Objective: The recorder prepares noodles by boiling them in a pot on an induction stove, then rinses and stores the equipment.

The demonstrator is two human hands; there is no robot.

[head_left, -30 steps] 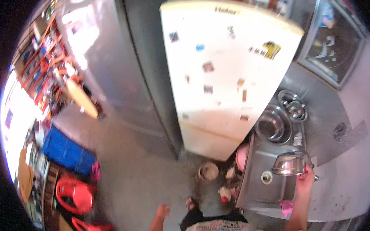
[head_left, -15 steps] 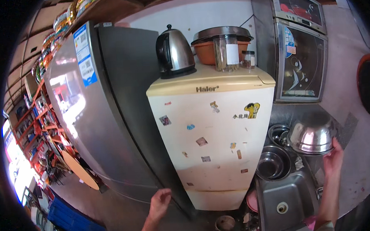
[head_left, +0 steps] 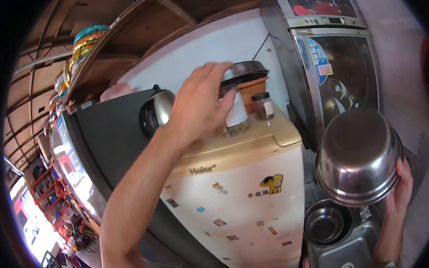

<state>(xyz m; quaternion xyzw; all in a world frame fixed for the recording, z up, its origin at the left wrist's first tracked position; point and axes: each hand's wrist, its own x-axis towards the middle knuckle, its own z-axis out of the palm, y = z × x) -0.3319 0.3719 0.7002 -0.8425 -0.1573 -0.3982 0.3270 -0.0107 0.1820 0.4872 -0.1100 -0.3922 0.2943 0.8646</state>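
My right hand [head_left: 399,186] grips the rim of a shiny steel basin [head_left: 356,151], which is tilted bottom up above the sink side. My left hand [head_left: 198,101] is raised over the top of the white fridge [head_left: 237,224]. Its fingers reach toward a dark, shallow metal pan [head_left: 245,70] on an orange-brown basin [head_left: 255,91], with the thumb apart in front of a clear jar [head_left: 238,118]. Whether the fingertips touch the pan is hard to tell. My hand partly covers the jar and a steel kettle [head_left: 163,107].
A small dark-lidded jar [head_left: 263,107] stands right of the clear jar. Another steel bowl [head_left: 324,225] sits beside the sink [head_left: 358,252]. A glass-doored cabinet [head_left: 341,75] rises at the right, a tall grey fridge [head_left: 114,133] at the left. A wooden shelf [head_left: 143,36] hangs overhead.
My left hand has risen from low in front of the fridges to the white fridge's top. The steel basin stays in my right hand. The view has shifted and tilted.
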